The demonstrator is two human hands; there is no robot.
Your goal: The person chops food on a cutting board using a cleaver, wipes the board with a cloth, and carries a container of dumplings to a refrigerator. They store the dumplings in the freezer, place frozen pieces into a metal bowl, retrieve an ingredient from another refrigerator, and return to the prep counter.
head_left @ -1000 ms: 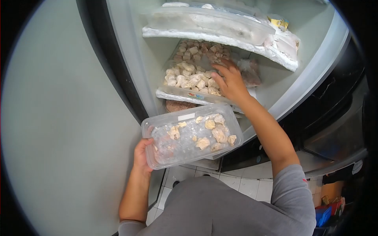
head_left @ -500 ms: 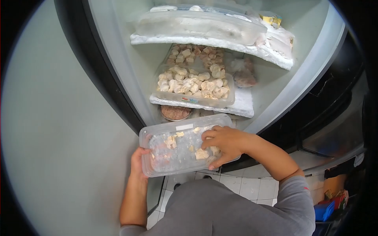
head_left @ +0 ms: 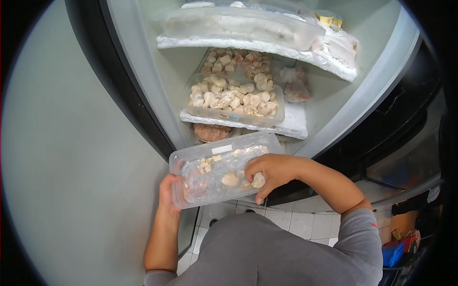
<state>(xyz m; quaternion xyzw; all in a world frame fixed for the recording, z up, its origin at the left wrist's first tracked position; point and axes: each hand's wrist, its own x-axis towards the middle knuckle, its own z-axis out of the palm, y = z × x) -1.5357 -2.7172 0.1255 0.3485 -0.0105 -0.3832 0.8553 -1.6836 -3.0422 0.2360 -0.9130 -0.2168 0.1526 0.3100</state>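
A clear plastic container [head_left: 191, 162] is tilted in front of the freezer, its left end in the grip of my left hand [head_left: 168, 190]. Frost and a few pale pieces lie on its floor, among them a crumbly one [head_left: 205, 165] and a rounder frozen dumpling [head_left: 230, 179]. My right hand [head_left: 272, 172] reaches in at the right end, fingers curled round a pale frozen dumpling [head_left: 258, 180]. Part of that dumpling is hidden by the fingers.
On the middle frosted shelf [head_left: 296, 121] sits a tub heaped with dumplings [head_left: 234, 100], more behind it. A bag [head_left: 296, 88] lies to their right. Below is a round pack of reddish-brown food [head_left: 211, 132]. The iced upper shelf [head_left: 248, 45] holds a large container. The open door [head_left: 86, 157] stands left.
My right hand has closed round a dumpling at the container's right end. Loose pieces there have shifted left, and the container has tipped slightly.
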